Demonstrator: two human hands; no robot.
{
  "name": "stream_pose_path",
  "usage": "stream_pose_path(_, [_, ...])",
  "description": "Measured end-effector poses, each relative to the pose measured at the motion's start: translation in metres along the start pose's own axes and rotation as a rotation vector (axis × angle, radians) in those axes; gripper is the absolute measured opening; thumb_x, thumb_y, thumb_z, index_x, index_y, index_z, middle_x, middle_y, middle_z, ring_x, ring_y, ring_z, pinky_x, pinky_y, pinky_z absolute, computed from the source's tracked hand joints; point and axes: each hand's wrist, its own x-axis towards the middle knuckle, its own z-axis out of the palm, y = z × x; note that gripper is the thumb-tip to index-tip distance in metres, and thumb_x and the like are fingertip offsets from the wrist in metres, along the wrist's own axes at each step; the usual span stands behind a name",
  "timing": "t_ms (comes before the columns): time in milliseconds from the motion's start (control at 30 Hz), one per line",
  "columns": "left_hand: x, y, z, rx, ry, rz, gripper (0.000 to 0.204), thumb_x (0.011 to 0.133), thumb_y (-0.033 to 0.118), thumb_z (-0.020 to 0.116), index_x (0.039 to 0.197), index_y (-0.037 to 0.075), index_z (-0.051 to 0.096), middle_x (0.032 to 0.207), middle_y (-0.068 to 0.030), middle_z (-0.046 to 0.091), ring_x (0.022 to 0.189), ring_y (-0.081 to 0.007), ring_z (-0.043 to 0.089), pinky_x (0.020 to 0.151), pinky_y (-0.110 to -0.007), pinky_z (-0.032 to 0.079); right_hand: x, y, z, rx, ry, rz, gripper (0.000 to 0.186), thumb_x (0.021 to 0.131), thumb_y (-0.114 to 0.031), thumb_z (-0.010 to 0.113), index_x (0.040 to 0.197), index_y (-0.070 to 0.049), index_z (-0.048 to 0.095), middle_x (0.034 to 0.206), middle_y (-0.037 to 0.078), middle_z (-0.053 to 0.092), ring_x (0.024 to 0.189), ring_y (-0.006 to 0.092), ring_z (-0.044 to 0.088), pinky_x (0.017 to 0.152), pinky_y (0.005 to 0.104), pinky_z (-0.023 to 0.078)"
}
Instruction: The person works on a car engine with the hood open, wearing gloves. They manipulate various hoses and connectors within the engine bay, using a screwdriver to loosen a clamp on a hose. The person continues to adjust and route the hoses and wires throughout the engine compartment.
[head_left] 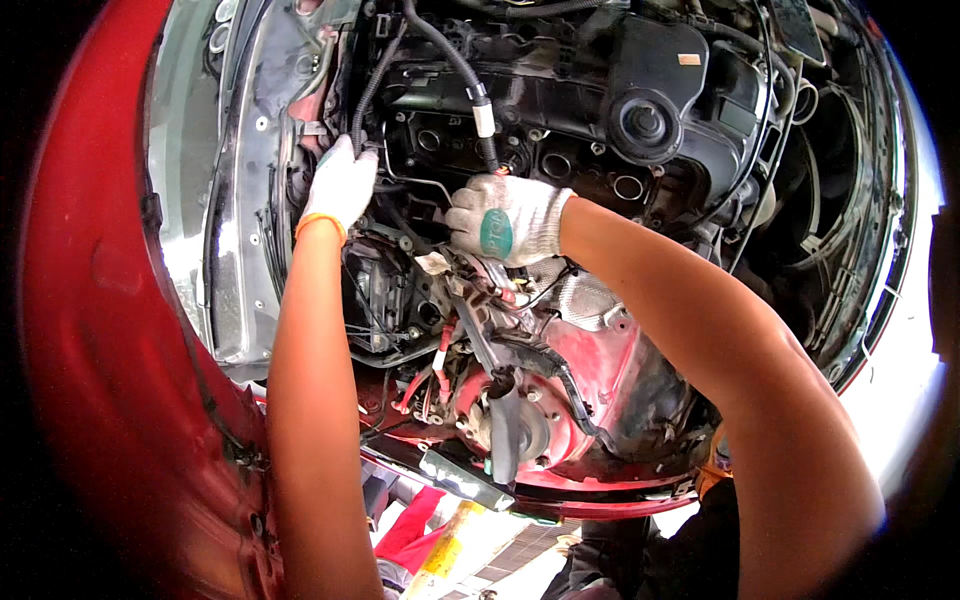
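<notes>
My left hand (342,187), in a white knit glove with an orange cuff, reaches to the left side of the engine bay. Its fingers close around the lower end of a black corrugated wire conduit (376,85). My right hand (512,218), gloved in white with a green patch, is curled into a fist over the middle of the engine (560,75). Into the top of that fist runs a wiring harness (484,120) with a white taped section and orange wires at its end. The palm and fingertips of the right hand are hidden.
Round open bores (628,187) line the engine beside a black oil filler cap (644,120). Below my hands lie loose wires, red-sleeved cables (443,350) and a grey tube (504,430). A red fender (110,330) curves along the left; a fan shroud (825,190) stands right.
</notes>
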Motion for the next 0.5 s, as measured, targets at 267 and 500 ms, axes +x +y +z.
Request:
stream_pose_path(267, [0.011, -0.004, -0.006, 0.132, -0.100, -0.032, 0.060, 0.095, 0.033, 0.053, 0.138, -0.009, 0.049, 0.137, -0.0310, 0.055, 0.132, -0.0423, 0.049, 0.113, -0.042, 0.038, -0.002, 0.001, 0.009, 0.016, 0.095, -0.031, 0.011, 0.076, -0.021, 0.064, 0.079, -0.011, 0.064, 0.090, 0.005, 0.061, 0.087, 0.0224, 0.064, 0.076, 0.0367, 0.054])
stream_pose_path(500, [0.013, 0.006, -0.013, 0.059, -0.183, -0.023, 0.055, 0.095, 0.030, 0.055, 0.136, -0.006, 0.053, 0.137, -0.0297, 0.055, 0.132, -0.0398, 0.050, 0.112, -0.039, 0.038, -0.004, 0.004, 0.020, 0.007, 0.098, -0.022, 0.022, 0.076, -0.033, 0.064, 0.086, -0.014, 0.068, 0.091, 0.004, 0.061, 0.090, 0.0238, 0.062, 0.079, 0.0389, 0.050])
